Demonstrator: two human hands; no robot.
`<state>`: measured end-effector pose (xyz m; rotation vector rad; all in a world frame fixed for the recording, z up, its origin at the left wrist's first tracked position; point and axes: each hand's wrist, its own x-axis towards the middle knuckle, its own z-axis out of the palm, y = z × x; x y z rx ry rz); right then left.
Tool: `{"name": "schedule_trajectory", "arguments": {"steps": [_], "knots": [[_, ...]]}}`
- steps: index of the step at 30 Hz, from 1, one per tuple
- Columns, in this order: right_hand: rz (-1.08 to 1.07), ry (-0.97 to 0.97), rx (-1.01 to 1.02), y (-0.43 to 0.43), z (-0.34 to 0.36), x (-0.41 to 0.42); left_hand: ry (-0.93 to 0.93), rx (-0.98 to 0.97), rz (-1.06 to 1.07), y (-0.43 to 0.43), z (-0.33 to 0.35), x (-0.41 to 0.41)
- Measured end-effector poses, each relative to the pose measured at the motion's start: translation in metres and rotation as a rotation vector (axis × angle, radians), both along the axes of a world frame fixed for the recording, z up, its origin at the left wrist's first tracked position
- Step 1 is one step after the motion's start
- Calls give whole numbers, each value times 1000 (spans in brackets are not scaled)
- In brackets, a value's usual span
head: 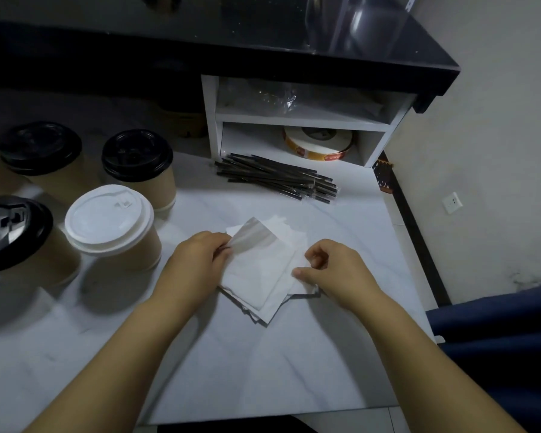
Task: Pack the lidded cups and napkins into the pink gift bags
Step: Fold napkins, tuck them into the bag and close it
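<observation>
Both forearms reach in from the bottom of the frame and meet just below the middle, over a loose stack of white napkins (260,276) lying flat on the pale counter (263,370). The left hand (197,260) is knuckles-up at the stack's left edge, and its fingers pinch a corner of the top napkin, which stands lifted and curled up off the pile. The right hand (334,270) sits at the stack's right edge, fingers curled in, thumb and forefinger nipping the napkin edge there.

The napkins are turned cornerwise like a diamond and slightly fanned. One corner points to the top of the frame and one to the bottom, so the pile's length runs up and down the picture.

To the left stand paper cups: a white-lidded cup (110,220) nearest the left hand, and black-lidded cups (138,160) behind and beside it. Wrapped black straws (278,179) lie above the napkins, in front of a white shelf (294,120).
</observation>
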<state>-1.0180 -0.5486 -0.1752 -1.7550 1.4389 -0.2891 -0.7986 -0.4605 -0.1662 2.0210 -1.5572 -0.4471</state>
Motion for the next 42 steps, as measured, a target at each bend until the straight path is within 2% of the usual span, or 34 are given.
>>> {"name": "schedule_trajectory", "arguments": {"steps": [4,9,12,16,20,24,32,34,37,42], "knots": [[-16,-3,-13,-1,-2,1,-39,-24,28,1,1,-3],[1,38,-72,-2,2,3,38,-105,51,4,6,-5],[10,33,-73,-1,2,3,187,-113,43,9,11,-6],[-24,-77,-59,1,7,0,350,-39,10,12,10,-5],[-6,-230,52,3,18,-5,279,64,-40,7,2,-7],[102,-197,108,4,27,-12,138,94,-27,-4,-7,-14],[208,-356,246,-4,34,-13,178,286,-43,-25,2,-21],[226,-359,265,-11,34,-12,192,232,-70,-30,4,-20],[225,-356,233,-28,36,-9,260,83,-89,-39,9,-14],[127,-202,-23,-71,35,10,274,32,-72,-59,11,0]]}}
